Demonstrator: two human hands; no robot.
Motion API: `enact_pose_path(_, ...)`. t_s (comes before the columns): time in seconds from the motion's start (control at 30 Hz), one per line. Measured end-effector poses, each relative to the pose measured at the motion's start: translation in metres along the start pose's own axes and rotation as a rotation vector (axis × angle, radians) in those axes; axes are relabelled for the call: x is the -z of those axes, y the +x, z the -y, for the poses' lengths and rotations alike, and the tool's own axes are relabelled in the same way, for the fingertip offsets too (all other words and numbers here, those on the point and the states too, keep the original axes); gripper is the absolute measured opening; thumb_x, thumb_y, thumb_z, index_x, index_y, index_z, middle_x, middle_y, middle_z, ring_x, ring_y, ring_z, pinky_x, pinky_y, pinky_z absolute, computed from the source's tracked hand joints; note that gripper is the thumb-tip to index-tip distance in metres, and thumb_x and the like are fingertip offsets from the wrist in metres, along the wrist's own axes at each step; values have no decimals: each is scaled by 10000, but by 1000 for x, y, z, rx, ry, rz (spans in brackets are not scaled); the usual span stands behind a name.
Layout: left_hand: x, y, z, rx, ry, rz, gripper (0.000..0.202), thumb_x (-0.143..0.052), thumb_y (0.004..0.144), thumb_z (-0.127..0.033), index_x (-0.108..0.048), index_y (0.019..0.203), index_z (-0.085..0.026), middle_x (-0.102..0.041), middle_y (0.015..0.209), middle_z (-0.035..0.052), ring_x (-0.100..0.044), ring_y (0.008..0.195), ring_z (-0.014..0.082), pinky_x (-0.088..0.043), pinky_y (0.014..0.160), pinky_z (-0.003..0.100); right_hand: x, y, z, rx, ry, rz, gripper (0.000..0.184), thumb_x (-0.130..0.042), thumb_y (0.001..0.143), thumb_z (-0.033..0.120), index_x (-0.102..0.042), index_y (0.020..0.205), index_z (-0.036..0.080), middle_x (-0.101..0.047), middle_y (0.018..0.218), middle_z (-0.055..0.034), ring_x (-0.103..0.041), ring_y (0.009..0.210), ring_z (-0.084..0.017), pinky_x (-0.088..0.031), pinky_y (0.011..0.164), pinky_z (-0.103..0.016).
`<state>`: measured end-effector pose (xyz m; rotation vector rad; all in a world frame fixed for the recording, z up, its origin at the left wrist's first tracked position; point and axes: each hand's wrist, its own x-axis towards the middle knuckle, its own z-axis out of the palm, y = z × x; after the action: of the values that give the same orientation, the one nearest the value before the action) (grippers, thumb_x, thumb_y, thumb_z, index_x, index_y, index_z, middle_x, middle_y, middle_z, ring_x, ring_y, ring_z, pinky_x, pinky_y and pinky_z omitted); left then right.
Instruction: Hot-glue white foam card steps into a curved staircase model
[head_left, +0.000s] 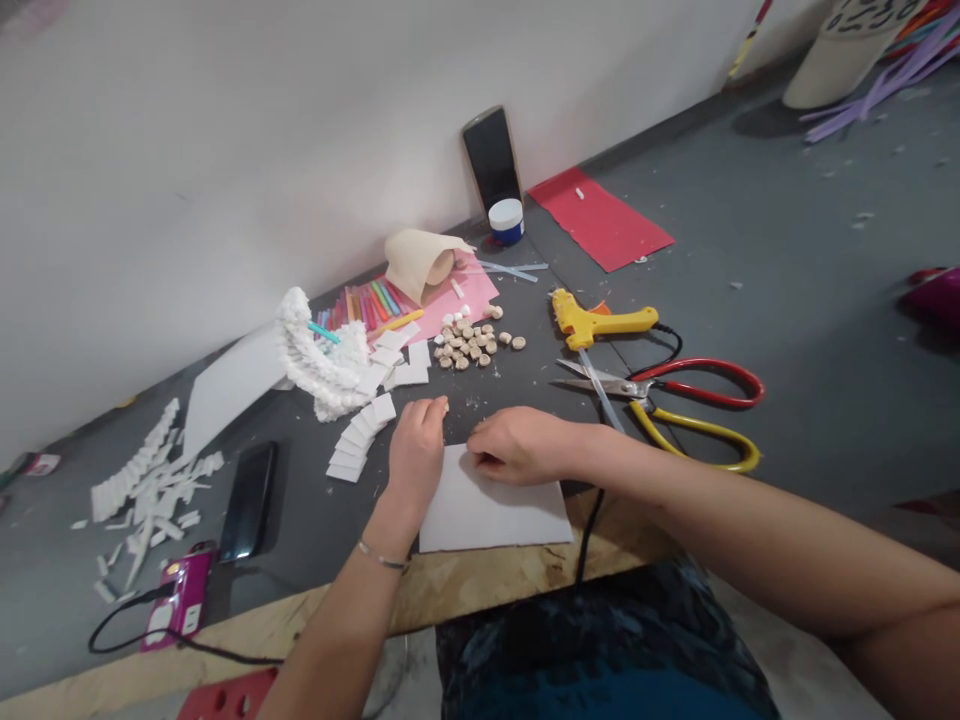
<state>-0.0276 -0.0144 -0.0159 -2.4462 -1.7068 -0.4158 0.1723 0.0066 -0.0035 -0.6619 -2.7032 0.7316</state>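
A white square sheet (pixel 495 515) lies at the table's front edge, right before me. My left hand (pixel 418 440) is closed beside its upper left corner; a small pale bit shows at the fingertips, too small to name. Over the sheet's top edge my right hand (pixel 517 445) is curled, fingertips pressed together and pointing left; what they hold, if anything, is hidden. Just beyond both hands sits a pile of small round beige pieces (pixel 469 345). Overlapping white square cards (pixel 352 445) fan out left of my left hand.
A yellow glue gun (pixel 600 320) and large scissors (pixel 675 385) with red and yellow handles lie right. Leftward are a fluffy white piece (pixel 322 360), a black phone (pixel 249 500) and white scraps (pixel 161 500). Behind stand a propped phone (pixel 491 160) and a jar (pixel 506 222).
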Motion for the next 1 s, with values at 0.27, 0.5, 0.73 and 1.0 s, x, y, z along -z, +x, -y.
enact_pose_path(0.27, 6, 4, 5, 60, -79, -43, 234, -415, 966, -178, -638, 1033, -159, -680, 967, 102, -621, 928, 217, -493, 849, 357, 1, 0, 2, -19, 20, 3, 190, -502, 830, 204, -642, 710, 158, -652, 708, -41, -458, 605, -125, -249, 570, -267)
enact_pose_path(0.5, 6, 9, 7, 21, -80, 62, 268, -455, 956, -202, -642, 1141, -156, -672, 949, 103, -623, 911, 225, -497, 810, 351, 2, 0, 1, -21, 47, 13, 195, -503, 839, 210, -638, 711, 153, -646, 714, -37, -444, 606, -118, -259, 575, -262)
enact_pose_path(0.73, 2, 6, 4, 27, -74, 57, 246, -423, 965, -171, -641, 1077, -155, -663, 927, 99, -604, 883, 220, -475, 775, 337, 1, 1, 1, -17, 39, 10, 192, -499, 833, 207, -625, 700, 154, -661, 724, -44, -452, 614, -118, -261, 576, -264)
enact_pose_path(1.0, -6, 11, 2, 114, -136, -7, 255, -417, 962, -174, -651, 1058, -142, -656, 907, 108, -596, 883, 230, -456, 788, 344, -2, 0, -1, -12, 41, -15, 221, -471, 857, 226, -627, 716, 158, -658, 739, -41, -466, 601, -114, -264, 571, -261)
